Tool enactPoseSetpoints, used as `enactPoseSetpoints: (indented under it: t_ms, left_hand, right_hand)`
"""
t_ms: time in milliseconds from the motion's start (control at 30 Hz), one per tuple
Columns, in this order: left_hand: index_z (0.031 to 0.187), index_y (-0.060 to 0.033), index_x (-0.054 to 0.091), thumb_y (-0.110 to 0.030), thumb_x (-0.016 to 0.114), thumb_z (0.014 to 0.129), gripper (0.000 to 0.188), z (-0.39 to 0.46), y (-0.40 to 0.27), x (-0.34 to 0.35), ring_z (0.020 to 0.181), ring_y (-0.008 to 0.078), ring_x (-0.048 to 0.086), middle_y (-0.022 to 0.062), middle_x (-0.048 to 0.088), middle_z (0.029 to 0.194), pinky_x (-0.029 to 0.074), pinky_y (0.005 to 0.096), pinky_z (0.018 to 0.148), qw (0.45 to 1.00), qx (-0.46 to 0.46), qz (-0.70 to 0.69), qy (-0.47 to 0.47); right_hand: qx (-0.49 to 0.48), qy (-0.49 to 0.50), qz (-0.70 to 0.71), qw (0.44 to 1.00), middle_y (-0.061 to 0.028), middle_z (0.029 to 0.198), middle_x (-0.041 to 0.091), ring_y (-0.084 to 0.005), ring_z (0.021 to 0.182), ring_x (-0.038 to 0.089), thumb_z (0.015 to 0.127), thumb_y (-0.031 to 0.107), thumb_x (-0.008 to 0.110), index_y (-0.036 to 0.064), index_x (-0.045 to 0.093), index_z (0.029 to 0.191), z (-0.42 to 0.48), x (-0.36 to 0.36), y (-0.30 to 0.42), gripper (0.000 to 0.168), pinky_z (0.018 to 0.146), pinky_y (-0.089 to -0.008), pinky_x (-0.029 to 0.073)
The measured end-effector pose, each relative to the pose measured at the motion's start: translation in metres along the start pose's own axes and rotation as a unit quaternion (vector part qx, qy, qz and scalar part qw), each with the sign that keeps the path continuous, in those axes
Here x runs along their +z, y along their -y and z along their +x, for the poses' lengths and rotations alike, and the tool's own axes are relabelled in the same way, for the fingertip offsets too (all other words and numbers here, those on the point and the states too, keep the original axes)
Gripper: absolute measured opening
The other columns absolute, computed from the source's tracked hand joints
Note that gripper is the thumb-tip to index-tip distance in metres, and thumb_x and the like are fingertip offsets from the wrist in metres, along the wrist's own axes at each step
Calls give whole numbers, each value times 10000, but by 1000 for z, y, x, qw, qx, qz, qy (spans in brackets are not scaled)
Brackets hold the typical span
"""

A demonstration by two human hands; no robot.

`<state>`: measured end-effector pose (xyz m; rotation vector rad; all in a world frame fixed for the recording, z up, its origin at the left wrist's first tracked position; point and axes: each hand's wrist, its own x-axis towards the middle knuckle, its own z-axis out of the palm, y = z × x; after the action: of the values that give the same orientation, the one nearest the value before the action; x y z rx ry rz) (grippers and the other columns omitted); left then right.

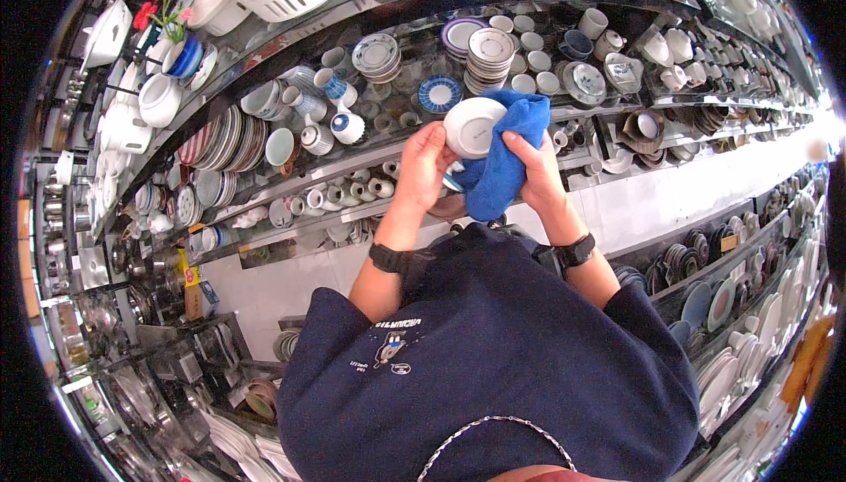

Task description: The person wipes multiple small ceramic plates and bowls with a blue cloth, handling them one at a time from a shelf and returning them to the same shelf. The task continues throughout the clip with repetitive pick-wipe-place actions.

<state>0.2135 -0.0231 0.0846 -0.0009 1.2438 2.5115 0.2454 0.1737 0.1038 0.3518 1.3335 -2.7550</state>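
A small white ceramic saucer [472, 130] is held up in front of my chest, its underside with a faint printed mark facing me. My left hand [426, 159] pinches its left edge between thumb and fingers. A blue cloth [502, 161] is bunched in my right hand [537, 168], with the thumb on top, and covers the saucer's right edge. Part of the cloth hangs below the saucer. Just beyond, on the glass shelf, lie a blue-and-white patterned plate [441, 93] and a tall stack of small plates [490, 59].
Shelves of crockery surround me. Left of my hands stand patterned sake flasks [335, 88], a row of upright plates [231, 138] and a pale green cup [280, 147]. Small white cups [538, 61] fill the shelf ahead. More plates [720, 303] stand behind to the right, across a pale tiled floor [634, 208].
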Motion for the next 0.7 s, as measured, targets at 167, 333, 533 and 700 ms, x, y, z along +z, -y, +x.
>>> enactPoseSetpoints:
  t_ms: [167, 333, 533, 700]
  left_hand:
    - [1293, -24, 586, -462, 369, 1124, 517, -11, 27, 11, 1070, 173, 636, 74, 652, 1221, 504, 349, 984, 996, 32, 31, -78]
    - [863, -16, 536, -338, 423, 1098, 414, -8, 38, 19, 654, 283, 568, 153, 542, 738, 451, 451, 638, 888, 225, 349, -197]
    - [837, -16, 503, -162, 545, 1005, 227, -14, 21, 22, 705, 434, 586, 180, 555, 765, 448, 489, 600, 786, 352, 507, 15]
    - [801, -10, 506, -208, 478, 1042, 313, -13, 24, 26, 623, 361, 555, 149, 514, 692, 417, 436, 559, 834, 365, 410, 58]
  right_hand:
    - [-53, -21, -172, 983, -58, 1122, 701, -147, 968, 677, 789, 70, 855, 60, 599, 1285, -17, 12, -15, 559, 849, -327, 572]
    - [-119, 8, -348, 930, -67, 1107, 696, -152, 1019, 652, 751, 133, 869, 40, 600, 1272, -47, 36, -10, 594, 943, -347, 526]
    - [-28, -11, -287, 958, -73, 1082, 700, -150, 960, 667, 765, 156, 839, 22, 623, 1243, -57, 26, 2, 542, 887, -334, 548]
    - [-146, -31, -390, 909, -98, 1089, 689, -181, 979, 655, 749, 182, 835, 35, 616, 1235, -76, 32, -2, 554, 895, -339, 528]
